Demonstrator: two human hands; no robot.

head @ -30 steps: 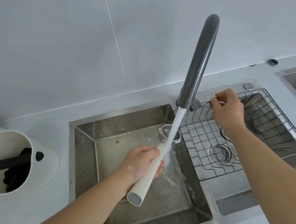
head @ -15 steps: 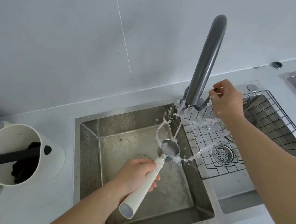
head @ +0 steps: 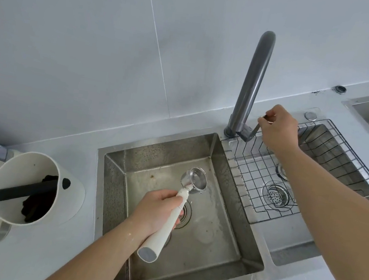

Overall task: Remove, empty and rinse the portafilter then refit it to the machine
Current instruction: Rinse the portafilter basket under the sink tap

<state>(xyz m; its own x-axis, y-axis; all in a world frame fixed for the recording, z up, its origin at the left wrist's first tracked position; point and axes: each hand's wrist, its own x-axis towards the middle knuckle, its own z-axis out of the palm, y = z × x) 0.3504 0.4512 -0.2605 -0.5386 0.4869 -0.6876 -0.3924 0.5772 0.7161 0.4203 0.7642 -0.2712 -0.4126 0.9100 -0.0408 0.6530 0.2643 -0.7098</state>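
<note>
The pale grey bench (head: 50, 260) surrounds the square stainless steel sink (head: 217, 242). Above its open middle, clear of every wall, the left hand (head: 157, 211) has its fingers wrapped round the white-handled steel portafilter (head: 193, 183). Behind the sink, the right hand (head: 278, 128) pinches the grey tap lever (head: 254, 131).

Sink (head: 246, 269): we see it centre, set into the counter (head: 29, 258), w/ its drain (head: 184, 214) in the floor.
Portafilter (head: 193, 183): over the sink, basket end toward the wall; left hand (head: 158, 209) wraps its handle above the drain.
Tap (head: 251, 85): behind the sink's right back corner; right hand (head: 278, 128) on its lever (head: 254, 131).
Wire rack (head: 254, 172): right of the sink, in a 2nd basin w/ a strainer (head: 276, 195) under it.
Knock box (head: 31, 188): on the counter left of the sink, bar (head: 24, 190) across its mouth.
</note>
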